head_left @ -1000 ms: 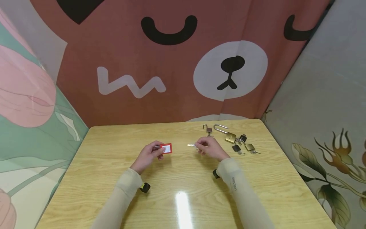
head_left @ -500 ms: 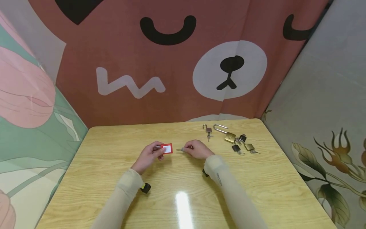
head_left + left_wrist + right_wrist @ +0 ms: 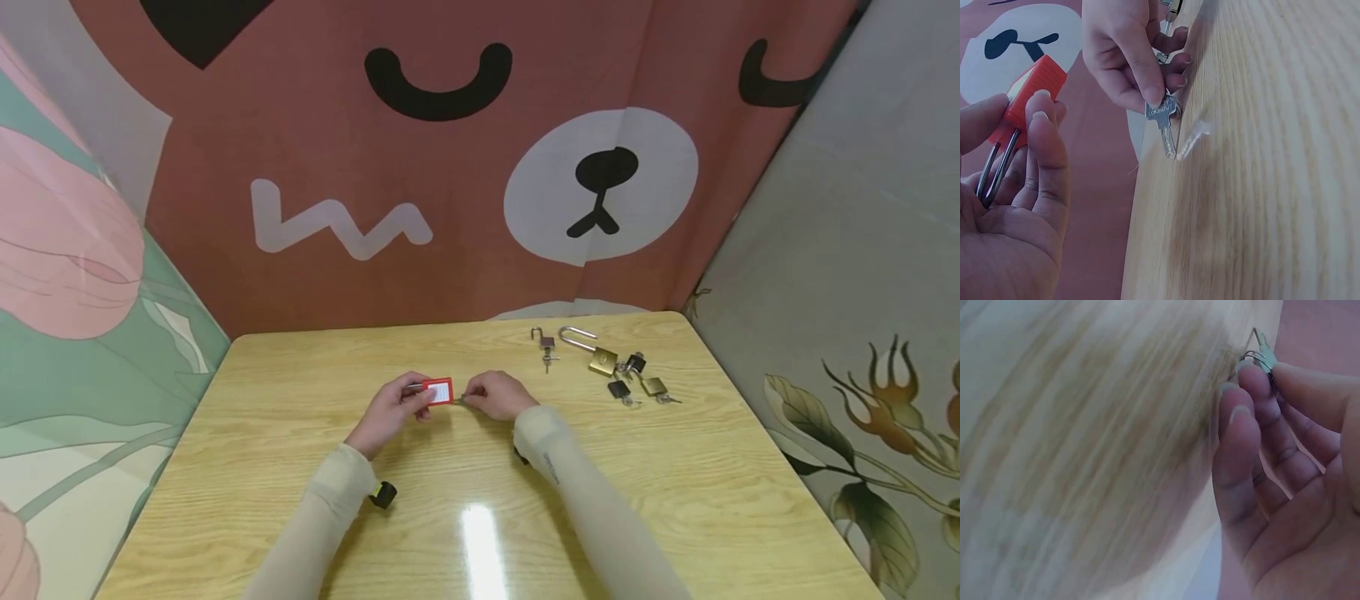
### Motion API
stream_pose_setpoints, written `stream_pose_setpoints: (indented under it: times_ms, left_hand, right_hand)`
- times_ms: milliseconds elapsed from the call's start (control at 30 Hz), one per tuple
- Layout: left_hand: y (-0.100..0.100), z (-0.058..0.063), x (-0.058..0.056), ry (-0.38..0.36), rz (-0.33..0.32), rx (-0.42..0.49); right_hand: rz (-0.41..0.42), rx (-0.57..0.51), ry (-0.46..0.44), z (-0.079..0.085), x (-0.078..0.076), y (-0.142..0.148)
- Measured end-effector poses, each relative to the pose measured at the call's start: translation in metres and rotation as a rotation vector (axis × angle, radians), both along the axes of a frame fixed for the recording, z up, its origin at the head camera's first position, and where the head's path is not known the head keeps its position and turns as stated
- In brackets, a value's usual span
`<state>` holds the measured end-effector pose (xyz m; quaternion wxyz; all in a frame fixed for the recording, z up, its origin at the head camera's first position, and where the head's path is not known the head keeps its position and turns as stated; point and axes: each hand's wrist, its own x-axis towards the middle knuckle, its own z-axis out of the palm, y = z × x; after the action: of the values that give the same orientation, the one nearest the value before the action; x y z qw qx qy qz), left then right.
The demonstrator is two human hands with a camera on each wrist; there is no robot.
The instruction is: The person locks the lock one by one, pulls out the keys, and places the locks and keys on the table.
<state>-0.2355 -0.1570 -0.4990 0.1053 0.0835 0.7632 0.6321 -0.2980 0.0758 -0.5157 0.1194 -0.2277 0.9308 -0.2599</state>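
Left wall cloth [image 3: 67, 242]: pale pink and green print, well to the left of your hands.
Left sleeve [image 3: 315, 508]: cream, running up from the lower edge; a black device [image 3: 384, 495] sits at the wrist.
Left hand [image 3: 384, 410]: your thumb and fingers hold the padlock, thumb over its front.
Red padlock [image 3: 445, 389]: in your left hand, raised above the table; white label faces up toward you. Metal shackle [image 3: 999, 169] runs back into your palm.
Key [image 3: 1163, 115]: silver, near the padlock's right end, blade toward it in the head view; the left wrist view shows the two apart. A blurred key-like shape lies next to it; cannot tell more.
Key ring [image 3: 1254, 357]: thin metal, at your right fingertips.
Right hand [image 3: 498, 396]: narrow grip, thumb and forefinger pinching the key by its head.
Table [image 3: 300, 367]: light wood grain, beneath both your hands.
Small padlock [image 3: 547, 342]: brownish, beyond your right hand, shackle to its left, keys below.
Large brass padlock [image 3: 602, 362]: long shackle stretching to its upper left.
Black padlocks [image 3: 618, 389]: two, just right of the large brass one.
Smaller brass padlock [image 3: 655, 386]: rightmost of the group, keys beside it.
Right wall cloth [image 3: 847, 250]: grey, with brown flowers.
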Motion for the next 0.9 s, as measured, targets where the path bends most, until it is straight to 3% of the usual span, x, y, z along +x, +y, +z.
stream_pose_setpoints:
  times_ms: [267, 900]
  left_hand:
    - [0.0022, -0.0006, 0.0005, -0.004, -0.004, 0.005]
    - [0.0043, -0.0009, -0.0011, -0.014, -0.009, 0.005]
  right_hand:
    - [0.001, 0.066, 0.075, 0.0020, 0.0025, -0.0058]
    - [-0.042, 0.005, 0.068, -0.0043, -0.0037, -0.0040]
